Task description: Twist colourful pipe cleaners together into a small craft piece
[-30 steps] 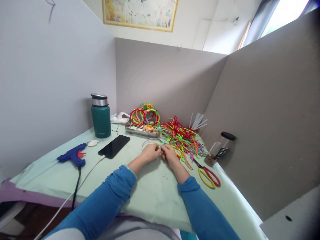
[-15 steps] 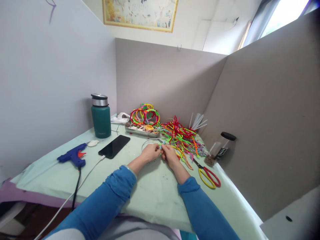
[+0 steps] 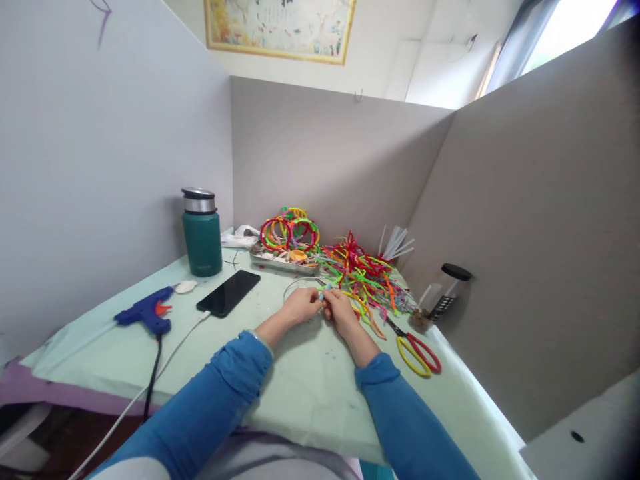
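Note:
My left hand (image 3: 303, 305) and my right hand (image 3: 340, 310) meet above the middle of the table, fingertips pinched together. Between them is a short piece of light blue pipe cleaner (image 3: 327, 287), mostly covered by the fingers. A thin pale loop (image 3: 287, 288) curves out behind my left hand; whether it joins the blue piece is hidden. Just beyond my hands lies a tangled heap of coloured pipe cleaners (image 3: 357, 267). Scissors (image 3: 417, 353) with one red and one yellow handle rest to the right of my right hand.
A metal tray (image 3: 285, 267) of scraps sits at the back, with colourful rings (image 3: 290, 233) on it. On the left are a green bottle (image 3: 202, 243), a phone (image 3: 230, 293) on a white cable and a blue glue gun (image 3: 147, 310). A clear jar (image 3: 443, 297) stands right. Partitions enclose the table.
Almost nothing differs. Both hands keep the same place and pinch, with only a very slight shift at the fingertips around the light blue piece.

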A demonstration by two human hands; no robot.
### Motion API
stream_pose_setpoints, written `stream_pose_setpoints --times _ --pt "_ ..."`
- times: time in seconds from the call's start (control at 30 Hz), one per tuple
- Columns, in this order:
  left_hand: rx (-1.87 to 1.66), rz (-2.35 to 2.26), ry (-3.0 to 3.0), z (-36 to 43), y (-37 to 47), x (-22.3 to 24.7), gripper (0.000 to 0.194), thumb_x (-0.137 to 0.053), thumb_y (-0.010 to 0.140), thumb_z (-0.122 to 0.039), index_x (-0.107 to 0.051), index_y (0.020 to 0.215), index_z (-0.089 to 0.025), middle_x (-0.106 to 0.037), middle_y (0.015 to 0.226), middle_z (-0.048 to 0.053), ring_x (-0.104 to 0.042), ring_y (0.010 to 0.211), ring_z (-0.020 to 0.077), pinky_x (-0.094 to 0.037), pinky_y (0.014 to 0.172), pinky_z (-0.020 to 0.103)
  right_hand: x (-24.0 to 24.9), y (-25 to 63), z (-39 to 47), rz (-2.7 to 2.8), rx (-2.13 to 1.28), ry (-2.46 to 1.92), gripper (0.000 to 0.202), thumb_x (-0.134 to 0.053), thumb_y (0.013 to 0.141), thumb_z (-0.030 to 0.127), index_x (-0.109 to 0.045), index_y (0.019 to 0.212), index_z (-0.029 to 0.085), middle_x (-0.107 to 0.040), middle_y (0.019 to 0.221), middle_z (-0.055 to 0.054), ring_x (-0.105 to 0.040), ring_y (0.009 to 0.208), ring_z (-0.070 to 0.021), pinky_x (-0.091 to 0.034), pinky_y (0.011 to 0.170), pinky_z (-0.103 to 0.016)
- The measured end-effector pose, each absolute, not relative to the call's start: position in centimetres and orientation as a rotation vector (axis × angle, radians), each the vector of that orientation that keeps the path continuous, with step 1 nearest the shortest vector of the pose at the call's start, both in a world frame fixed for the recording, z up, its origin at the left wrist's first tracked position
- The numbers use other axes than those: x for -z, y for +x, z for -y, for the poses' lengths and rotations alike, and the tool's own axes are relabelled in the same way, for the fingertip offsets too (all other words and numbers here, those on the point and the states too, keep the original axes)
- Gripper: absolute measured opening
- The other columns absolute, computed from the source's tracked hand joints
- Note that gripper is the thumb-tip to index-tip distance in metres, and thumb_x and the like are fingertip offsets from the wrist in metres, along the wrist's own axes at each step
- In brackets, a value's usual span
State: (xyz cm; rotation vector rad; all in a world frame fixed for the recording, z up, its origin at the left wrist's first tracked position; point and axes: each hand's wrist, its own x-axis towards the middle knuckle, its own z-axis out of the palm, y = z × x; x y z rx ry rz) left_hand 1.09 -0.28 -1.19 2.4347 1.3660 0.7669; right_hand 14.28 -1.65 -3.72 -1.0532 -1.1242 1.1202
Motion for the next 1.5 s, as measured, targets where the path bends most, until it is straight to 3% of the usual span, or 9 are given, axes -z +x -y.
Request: stream_pose_setpoints --times 0.67,1.5 --pt "-0.696 -1.307 2.437 0.59 1.06 0.91 0.031 -0.041 0.081 -0.03 -0.067 0.07 -0.015 -0.062 0.059 0.002 -0.051 0.056 0.0127 -0.031 0.053 0.023 3.71 14.4 1.5 1.04 -1.143 -1.025 0.029 -0.063 0.067 0.042 -0.047 0.061 0.018 -0.047 0.045 0.007 -0.035 0.03 -0.0046 -0.023 0.031 -0.019" --pt "-0.661 -1.277 2.432 0.98 1.06 0.65 0.027 -0.042 0.078 -0.024 -0.065 0.07 -0.015 -0.063 0.058 0.002 -0.053 0.057 0.0129 -0.033 0.054 0.023 3.43 14.42 1.63 1.018 -1.166 -1.023 0.032 -0.065 0.064 0.044 -0.046 0.062 0.019 -0.047 0.046 0.007 -0.036 0.03 -0.0041 -0.024 0.032 -0.018"
